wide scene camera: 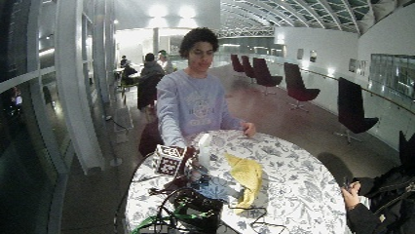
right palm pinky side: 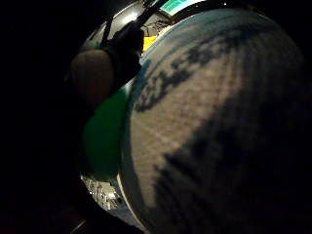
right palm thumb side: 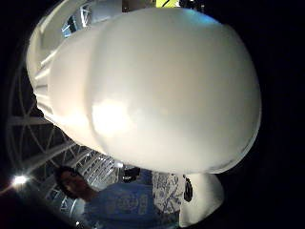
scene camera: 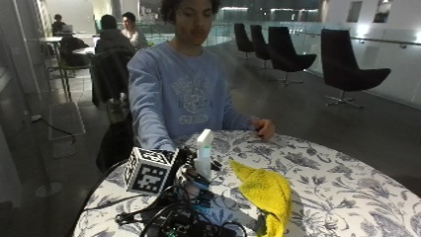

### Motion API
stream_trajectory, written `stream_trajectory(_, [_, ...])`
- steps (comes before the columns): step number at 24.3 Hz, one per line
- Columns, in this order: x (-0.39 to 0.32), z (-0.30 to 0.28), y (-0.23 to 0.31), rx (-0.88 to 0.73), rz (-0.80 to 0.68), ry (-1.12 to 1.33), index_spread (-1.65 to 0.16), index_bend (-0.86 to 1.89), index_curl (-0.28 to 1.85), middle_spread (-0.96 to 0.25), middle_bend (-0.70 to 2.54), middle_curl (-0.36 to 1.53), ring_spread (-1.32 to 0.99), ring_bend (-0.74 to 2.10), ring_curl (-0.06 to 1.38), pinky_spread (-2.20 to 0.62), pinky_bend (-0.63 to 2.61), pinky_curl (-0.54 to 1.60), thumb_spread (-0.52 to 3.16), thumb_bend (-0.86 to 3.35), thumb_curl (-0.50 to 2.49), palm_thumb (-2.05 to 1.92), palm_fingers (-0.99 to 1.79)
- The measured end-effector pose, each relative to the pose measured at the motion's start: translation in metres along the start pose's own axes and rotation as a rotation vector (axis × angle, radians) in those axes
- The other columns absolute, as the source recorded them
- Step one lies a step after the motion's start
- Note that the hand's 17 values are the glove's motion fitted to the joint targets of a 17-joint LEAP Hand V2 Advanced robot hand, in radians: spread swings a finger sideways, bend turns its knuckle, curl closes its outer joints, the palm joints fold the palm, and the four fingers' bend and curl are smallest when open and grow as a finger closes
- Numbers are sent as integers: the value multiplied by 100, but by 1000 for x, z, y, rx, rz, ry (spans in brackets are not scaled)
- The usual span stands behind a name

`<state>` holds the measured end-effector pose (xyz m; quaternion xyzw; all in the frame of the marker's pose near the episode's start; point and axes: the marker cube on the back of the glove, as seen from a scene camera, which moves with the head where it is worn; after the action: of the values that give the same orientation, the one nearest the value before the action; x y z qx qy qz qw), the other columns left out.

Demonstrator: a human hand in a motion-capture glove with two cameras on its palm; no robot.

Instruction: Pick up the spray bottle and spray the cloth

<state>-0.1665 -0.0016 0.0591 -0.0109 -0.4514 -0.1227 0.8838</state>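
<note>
Gripping the bottle (scene camera: pixel 204 153) upright, lower centre-left of outside view, right hand (scene camera: pixel 188 170) curled round its body. Looks light, stiff, slick plastic; hold at neck w/ finger on trigger. Cloth (scene camera: pixel 266 192) just beside.

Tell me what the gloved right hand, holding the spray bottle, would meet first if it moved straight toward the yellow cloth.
Probably the yellow cloth itself; nothing shows between it and the spray bottle, though depth is unclear.
</note>
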Motion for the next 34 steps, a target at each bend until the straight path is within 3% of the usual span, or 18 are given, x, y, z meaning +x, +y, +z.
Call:
stream_trajectory(20, [-5, 2, -10, 2, -51, -10, -30, 9, 19, -8, 34, 42, -6, 64, 40, 22, 30, 35, 82, 3, 55, 97, 84])
stream_trajectory(27, [-44, 4, -5, -286, -71, -156, -30, 7, 19, -8, 36, 44, -3, 64, 40, 17, 32, 36, 84, -3, 56, 92, 92])
stream_trajectory(31, [-70, 21, 15, -562, 15, -221, -29, 8, 19, -6, 35, 44, -1, 64, 40, 15, 34, 37, 85, -3, 56, 90, 98])
stream_trajectory(34, [-81, 35, 26, -675, 83, -243, -29, 8, 19, -5, 35, 44, -1, 64, 40, 14, 33, 37, 86, -3, 56, 89, 99])
